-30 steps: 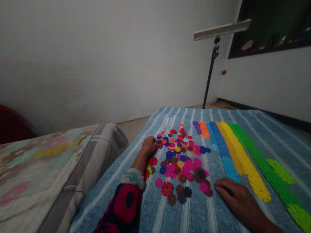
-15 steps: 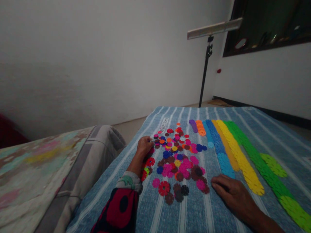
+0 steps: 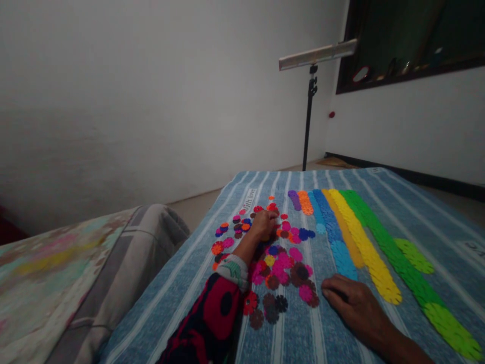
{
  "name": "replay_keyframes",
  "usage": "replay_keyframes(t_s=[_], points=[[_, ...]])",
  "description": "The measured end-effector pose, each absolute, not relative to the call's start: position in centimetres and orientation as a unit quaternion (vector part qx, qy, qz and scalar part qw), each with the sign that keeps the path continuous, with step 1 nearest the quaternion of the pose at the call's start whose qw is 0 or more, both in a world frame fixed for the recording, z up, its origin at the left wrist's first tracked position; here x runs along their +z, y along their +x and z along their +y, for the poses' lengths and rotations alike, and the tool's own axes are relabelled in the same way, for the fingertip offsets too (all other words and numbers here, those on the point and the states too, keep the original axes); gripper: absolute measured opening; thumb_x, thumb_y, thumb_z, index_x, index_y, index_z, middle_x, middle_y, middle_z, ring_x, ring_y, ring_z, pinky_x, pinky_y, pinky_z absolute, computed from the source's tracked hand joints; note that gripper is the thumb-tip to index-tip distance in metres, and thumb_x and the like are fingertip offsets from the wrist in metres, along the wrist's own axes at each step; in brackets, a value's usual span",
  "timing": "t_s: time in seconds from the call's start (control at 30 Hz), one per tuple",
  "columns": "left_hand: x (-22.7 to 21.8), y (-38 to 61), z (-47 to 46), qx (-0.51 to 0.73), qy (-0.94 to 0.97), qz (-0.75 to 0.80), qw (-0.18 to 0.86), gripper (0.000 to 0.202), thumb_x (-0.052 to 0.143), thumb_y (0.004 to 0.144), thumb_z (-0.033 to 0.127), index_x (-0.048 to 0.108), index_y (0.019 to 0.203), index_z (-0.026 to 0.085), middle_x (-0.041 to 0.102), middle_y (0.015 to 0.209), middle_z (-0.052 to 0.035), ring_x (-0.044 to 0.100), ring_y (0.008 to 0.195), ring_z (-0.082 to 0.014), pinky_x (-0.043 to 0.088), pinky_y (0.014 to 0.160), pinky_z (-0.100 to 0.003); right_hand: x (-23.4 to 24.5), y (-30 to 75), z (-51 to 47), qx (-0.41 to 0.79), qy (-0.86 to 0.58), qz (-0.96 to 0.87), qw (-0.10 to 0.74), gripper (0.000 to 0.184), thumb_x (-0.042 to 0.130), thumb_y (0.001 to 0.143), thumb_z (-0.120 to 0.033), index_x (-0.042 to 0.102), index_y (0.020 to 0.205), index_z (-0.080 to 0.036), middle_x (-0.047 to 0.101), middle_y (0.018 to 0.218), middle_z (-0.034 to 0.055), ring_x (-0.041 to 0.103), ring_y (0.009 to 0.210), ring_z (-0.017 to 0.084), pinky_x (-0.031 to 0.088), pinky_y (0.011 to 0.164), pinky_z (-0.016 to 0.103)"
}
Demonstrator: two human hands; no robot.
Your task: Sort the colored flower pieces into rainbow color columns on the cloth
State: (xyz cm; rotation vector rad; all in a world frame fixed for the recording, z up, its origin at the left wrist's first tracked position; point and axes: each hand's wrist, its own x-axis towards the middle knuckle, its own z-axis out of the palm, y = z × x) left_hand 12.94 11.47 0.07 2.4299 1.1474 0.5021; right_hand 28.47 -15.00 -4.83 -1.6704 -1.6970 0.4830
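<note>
Left hand (image 3: 265,226) over loose discs (image 3: 279,270), right hand (image 3: 352,301) by colour rows (image 3: 364,242)

Grey-white wall (image 3: 151,91) backs the scene. Blue striped cloth (image 3: 166,303) carries everything being handled; its far edge runs short of the wall, its left edge slants down beside a patterned cover (image 3: 56,268). A dark-framed window (image 3: 409,40) is upper right; a light bar (image 3: 318,54) on a black stand (image 3: 307,126) is past the far edge.

Room: cloth shows left of the discs out to the left edge, and right of the green row (image 3: 401,263). A lane of cloth separates discs from rows, narrower at the far end. Right hand sits at the near end of that lane.

Rows lean away from the hands: purple, orange, blues, amber, yellow, green. Nearest the right hand are the light blue pieces (image 3: 344,260) and the yellow row's near end.

Left hand: fingers bent down into the far part of the pile, discs on both sides; can't tell if one is pinched. Right hand: fingers loosely curled, near the cloth, just right of pink and brown discs; palm hidden, can't tell if anything's in it.

Smallest: single red disc (image 3: 250,303) and black disc (image 3: 281,303) at the pile's near end; orange-and-blue cluster (image 3: 223,228) left of the left hand.
</note>
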Motion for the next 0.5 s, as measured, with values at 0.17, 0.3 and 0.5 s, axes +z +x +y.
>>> replay_keyframes(t_s=[0.17, 0.3, 0.5], points=[[0.8, 15.8, 12.1, 0.069, 0.887, 0.445, 0.102, 0.025, 0.049, 0.075, 0.008, 0.073, 0.079, 0.015, 0.071, 0.081, -0.0066, 0.064, 0.083, -0.0181, 0.044, 0.075, -0.025, -4.4, 28.3, -14.9, 0.191, -0.643, -0.655, 0.347, 0.028, 0.043, 0.091, -0.03, 0.068, 0.08, -0.022, 0.069, 0.078, 0.0023, 0.067, 0.075, 0.018, 0.047, 0.07, 0.029], [1.4, 16.1, 12.4, 0.017, 0.883, 0.464, 0.073, 0.027, 0.05, 0.075, 0.009, 0.073, 0.088, 0.015, 0.072, 0.088, -0.0084, 0.065, 0.086, -0.019, 0.045, 0.075, -0.026, -4.3, 28.3, -14.8, 0.19, -0.642, -0.659, 0.343, 0.028, 0.043, 0.091, -0.028, 0.068, 0.08, -0.022, 0.068, 0.079, 0.0026, 0.066, 0.075, 0.018, 0.047, 0.07, 0.029], [1.8, 16.2, 12.5, -0.003, 0.876, 0.477, 0.067, 0.023, 0.053, 0.073, 0.012, 0.072, 0.085, 0.016, 0.07, 0.079, -0.0067, 0.065, 0.081, -0.0199, 0.044, 0.07, -0.026, -4.1, 28.4, -14.8, 0.191, -0.64, -0.664, 0.335, 0.029, 0.041, 0.092, -0.027, 0.068, 0.083, -0.021, 0.068, 0.08, 0.0029, 0.066, 0.077, 0.018, 0.047, 0.072, 0.029]])
